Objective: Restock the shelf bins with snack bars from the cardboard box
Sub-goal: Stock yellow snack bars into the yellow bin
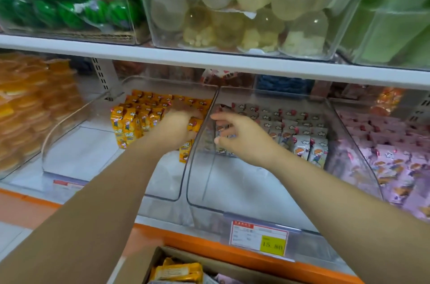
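Both forearms bare as far back as view shows. L hand [176, 129] bare, motion-blurred; R hand [243, 141] bare, sharper, w/ slim fingers [223, 117].

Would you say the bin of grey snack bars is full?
Partly full: the grey snack bars stand packed at the back of the bin, while its front floor lies bare.

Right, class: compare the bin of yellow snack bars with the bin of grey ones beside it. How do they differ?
The yellow bin holds yellow bars; the grey bin holds grey bars. The left hand grips bars inside the yellow bin; the right hand hovers at the grey bin's wall beside the yellow bin, grasp unclear. Both bins are clear plastic, stocked at the back, bare in front.
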Motion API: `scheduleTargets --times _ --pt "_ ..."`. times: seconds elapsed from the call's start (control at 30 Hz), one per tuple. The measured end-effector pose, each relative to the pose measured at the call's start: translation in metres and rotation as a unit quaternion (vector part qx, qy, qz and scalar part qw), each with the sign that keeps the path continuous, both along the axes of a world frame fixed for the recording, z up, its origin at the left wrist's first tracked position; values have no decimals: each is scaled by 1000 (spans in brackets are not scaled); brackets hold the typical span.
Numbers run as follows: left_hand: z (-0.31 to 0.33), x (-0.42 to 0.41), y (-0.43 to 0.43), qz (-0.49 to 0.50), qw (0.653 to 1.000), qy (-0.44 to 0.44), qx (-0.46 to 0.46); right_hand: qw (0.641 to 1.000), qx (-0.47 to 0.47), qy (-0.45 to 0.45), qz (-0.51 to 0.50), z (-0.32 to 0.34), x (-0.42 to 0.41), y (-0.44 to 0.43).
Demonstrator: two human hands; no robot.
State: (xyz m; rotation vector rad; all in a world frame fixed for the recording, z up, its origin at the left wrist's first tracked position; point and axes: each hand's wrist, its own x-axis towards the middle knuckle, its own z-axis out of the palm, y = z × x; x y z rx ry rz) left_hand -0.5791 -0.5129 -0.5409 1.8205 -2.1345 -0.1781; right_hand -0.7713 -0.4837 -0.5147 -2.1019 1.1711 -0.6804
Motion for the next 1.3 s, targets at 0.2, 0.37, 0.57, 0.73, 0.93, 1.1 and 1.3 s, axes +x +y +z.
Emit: scheduleTargets --times 0.2,0.37,0.57,0.73,0.93,1.1,1.3 --pt "-9 2 2 -11 999 20 -27 1000 22 -2 5 -5 3 5" --pt "-7 -10 10 -10 999 -8 -35 999 31 -13 3 -5 6 5" --pt "-4 -5 9 -11 999 31 -29 999 43 -21 6 -5 6 4" --pt "10 -1 8 -22 999 28 -8 998 51 -24 8 -5 5 3" --pt "8 -7 9 -27 999 24 18 999 47 -19 8 -5 5 3" --pt "4 -12 19 8 999 35 2 999 45 -18 9 -6 2 7" --pt "25 -17 56 35 988 104 -105 999 44 -15 9 -1 -19 31"
